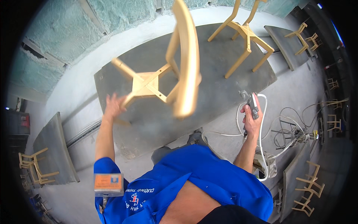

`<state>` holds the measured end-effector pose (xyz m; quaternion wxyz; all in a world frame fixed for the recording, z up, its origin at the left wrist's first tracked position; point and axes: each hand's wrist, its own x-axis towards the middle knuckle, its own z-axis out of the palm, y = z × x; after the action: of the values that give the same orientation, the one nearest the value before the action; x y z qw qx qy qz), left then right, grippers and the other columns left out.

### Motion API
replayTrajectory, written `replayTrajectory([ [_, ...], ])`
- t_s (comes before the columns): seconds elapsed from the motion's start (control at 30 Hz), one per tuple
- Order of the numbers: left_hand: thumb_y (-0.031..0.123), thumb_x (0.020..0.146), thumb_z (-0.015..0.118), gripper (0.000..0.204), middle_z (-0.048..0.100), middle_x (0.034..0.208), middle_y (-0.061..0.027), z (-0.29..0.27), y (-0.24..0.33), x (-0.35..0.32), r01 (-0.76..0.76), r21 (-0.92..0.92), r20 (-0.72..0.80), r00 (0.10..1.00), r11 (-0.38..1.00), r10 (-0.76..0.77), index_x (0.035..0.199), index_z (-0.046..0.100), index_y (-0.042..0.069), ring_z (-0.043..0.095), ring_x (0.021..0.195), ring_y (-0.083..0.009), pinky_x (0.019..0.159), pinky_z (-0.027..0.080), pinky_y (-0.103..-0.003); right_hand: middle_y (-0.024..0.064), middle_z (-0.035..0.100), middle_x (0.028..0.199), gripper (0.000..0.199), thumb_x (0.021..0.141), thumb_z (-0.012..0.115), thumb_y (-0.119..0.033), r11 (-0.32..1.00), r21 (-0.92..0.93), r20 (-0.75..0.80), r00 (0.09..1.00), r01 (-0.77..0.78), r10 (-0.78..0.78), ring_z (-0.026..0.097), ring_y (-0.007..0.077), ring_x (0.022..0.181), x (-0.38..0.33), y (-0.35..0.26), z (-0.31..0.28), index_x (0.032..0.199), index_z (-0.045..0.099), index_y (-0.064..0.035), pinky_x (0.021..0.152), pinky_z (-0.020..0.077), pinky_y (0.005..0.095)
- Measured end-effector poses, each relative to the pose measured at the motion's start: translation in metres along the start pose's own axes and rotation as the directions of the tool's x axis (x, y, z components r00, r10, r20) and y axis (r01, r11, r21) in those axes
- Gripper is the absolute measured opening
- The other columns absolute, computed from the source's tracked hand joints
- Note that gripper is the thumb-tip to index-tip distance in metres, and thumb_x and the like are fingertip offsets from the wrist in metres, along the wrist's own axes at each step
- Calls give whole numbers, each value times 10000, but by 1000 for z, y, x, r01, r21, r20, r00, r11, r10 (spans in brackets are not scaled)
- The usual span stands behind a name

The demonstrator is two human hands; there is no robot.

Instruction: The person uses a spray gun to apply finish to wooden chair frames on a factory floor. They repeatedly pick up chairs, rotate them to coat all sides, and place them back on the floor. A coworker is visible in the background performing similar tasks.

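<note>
Fingers of the bare left hand (115,106) spread loosely at one leg of a pale wooden chair frame (146,84) above the left half of a dark grey, flat-topped counter (164,125); blur hides whether they close on it. At the counter's near right edge, the right hand (253,121) is wrapped around a grey metal spray gun (254,106) with a reddish panel, a smooth white hose (264,149) looping down from it.

The frame looks stiff and fairly light, since it is only slim members around an open seat with a crossed brace. Its rounded, sanded-looking legs seem the safest hold, as does a back post; the broad curved backrest, blurred and leaning up toward the viewer, probably makes it top-heavy on that side. The wood may be slick if coated, and its surface looks easier to mar than to break. How many feet rest on the counter cannot be told.

On the counter's far right part stands a second pale wooden chair frame (247,33), with straight tapering legs and the same X-shaped brace. Behind the counter hangs crinkled, translucent teal sheeting (123,16). Well left of the counter, a grey slab-like board (56,149) tilts in the fisheye view, near another angular wooden frame (37,168).
</note>
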<state>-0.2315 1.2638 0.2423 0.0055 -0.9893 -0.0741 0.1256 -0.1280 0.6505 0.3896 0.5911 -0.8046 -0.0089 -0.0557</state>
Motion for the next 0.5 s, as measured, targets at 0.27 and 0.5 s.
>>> replayTrajectory([
  [0.27, 400, 1013, 622, 718, 475, 1538, -182, 148, 21, -43, -83, -995, -88, 608, 48, -789, 1560, 362, 15, 419, 1454, -320, 1192, 333, -424, 3, 639, 784, 609, 976, 710, -187, 988, -154, 170, 985, 3, 23, 534, 69, 584, -48, -25, 63, 1531, 490, -69, 497, 410, 227],
  [0.5, 331, 1004, 557, 612, 440, 1538, -191, 216, 136, -75, 153, -983, -33, 405, 104, -914, 1533, 375, 85, 435, 1417, -408, 1182, 336, -501, 55, 699, 854, 576, 953, 710, -144, 908, -408, 484, 866, 96, 126, 656, 120, 764, -26, -47, 80, 1498, 538, -71, 704, 532, 288],
])
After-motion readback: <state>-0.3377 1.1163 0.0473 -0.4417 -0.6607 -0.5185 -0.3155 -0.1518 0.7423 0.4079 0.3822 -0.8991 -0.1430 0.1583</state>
